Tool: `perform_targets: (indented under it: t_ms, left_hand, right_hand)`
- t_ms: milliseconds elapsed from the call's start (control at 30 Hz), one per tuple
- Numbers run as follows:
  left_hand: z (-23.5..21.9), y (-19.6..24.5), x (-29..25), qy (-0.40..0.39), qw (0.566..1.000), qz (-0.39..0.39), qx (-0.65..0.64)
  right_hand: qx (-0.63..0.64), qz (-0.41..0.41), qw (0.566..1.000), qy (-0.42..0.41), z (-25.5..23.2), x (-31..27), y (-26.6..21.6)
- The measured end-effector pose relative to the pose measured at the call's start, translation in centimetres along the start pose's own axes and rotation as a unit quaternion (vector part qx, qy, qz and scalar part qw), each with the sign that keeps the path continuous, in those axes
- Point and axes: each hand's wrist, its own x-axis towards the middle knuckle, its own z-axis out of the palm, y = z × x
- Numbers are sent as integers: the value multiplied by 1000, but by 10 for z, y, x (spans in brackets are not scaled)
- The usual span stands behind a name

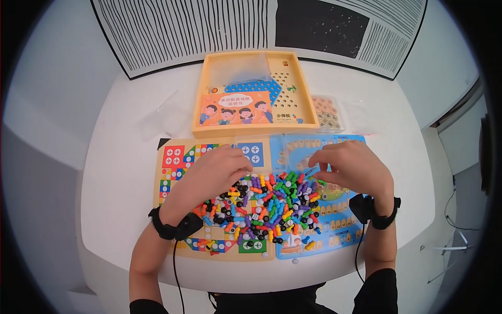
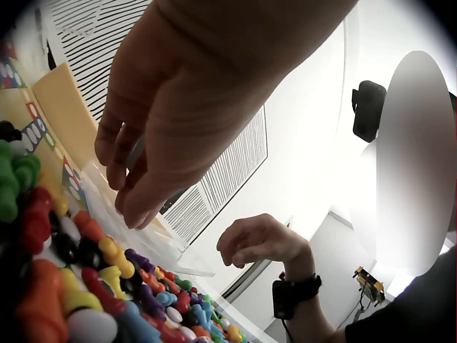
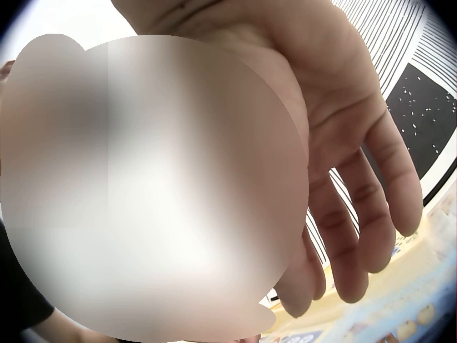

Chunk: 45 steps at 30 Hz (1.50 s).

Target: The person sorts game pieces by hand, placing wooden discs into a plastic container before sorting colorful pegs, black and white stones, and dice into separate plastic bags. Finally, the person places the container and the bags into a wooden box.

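Both left hand (image 1: 222,165) and right hand (image 1: 354,163) hang relaxed, empty; pawns (image 1: 286,187) seem light, stiff, slippery: pinch their necks.

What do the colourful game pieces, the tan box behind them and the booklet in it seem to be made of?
Game pieces: probably moulded plastic, smooth and glossy, with solid colours and bright highlights.
Tan box: likely wood or fibreboard, satin; its walls look thick and rigid, but grain isn't clear.
Booklet: apparently paper or thin card, flat and printed.
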Motion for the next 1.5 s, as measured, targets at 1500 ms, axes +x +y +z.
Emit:
perform_targets:
  t_ms: [1500]
  left_hand:
    - [-5,26,-22,-147,987,68,21]
  right_hand:
    - [59,-87,972,208,34,26,-4]
